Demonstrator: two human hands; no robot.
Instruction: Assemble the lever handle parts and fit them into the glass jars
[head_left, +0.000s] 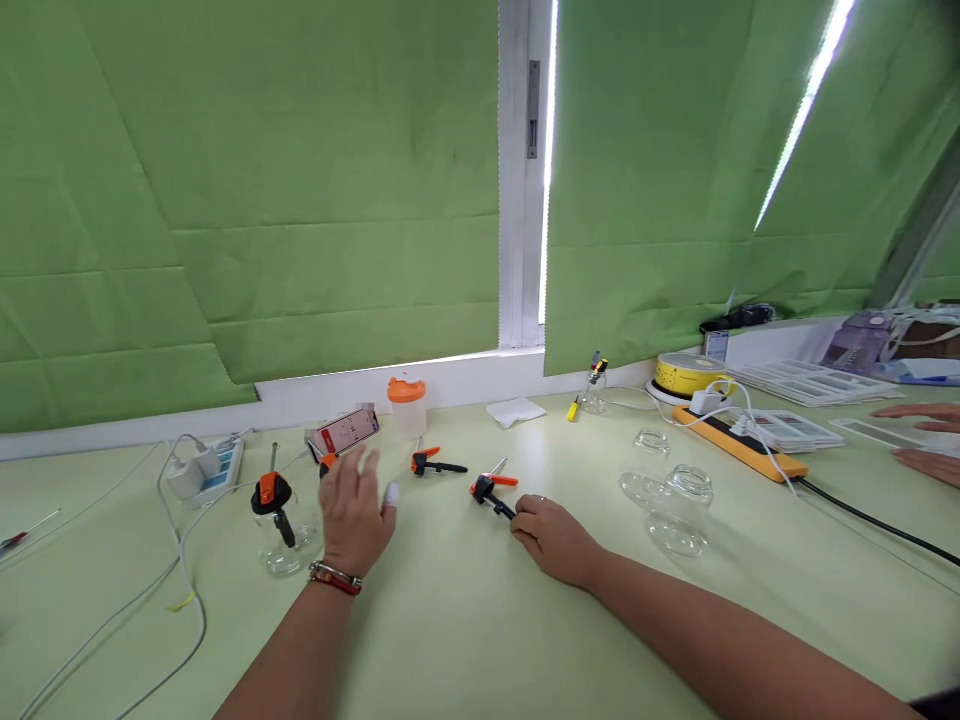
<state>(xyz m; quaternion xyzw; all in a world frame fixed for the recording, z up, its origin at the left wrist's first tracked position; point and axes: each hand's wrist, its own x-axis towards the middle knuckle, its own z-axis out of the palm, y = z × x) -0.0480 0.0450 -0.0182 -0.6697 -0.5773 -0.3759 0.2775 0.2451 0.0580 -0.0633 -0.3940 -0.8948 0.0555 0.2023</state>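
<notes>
My right hand (553, 538) pinches the black handle end of a black-and-orange trigger-like bottle top (486, 490) lying on the table. A pale stem sticks out of its far side. My left hand (354, 510) is raised with its fingers apart and a white wrap on the thumb. Behind its fingers an orange part (327, 463) shows, mostly hidden. Just left of that hand stands a clear glass jar (283, 560) fitted with a black-and-orange top (271, 493). A similar loose top (435, 463) lies between and beyond my hands.
At the right stand clear glass jars (679, 515). A phone (345, 432), an orange-lidded cup (408, 405) and a tissue (516, 411) line the back. Power strips (739, 445) and cables lie on both sides. Another person's hands (926, 440) rest at the far right.
</notes>
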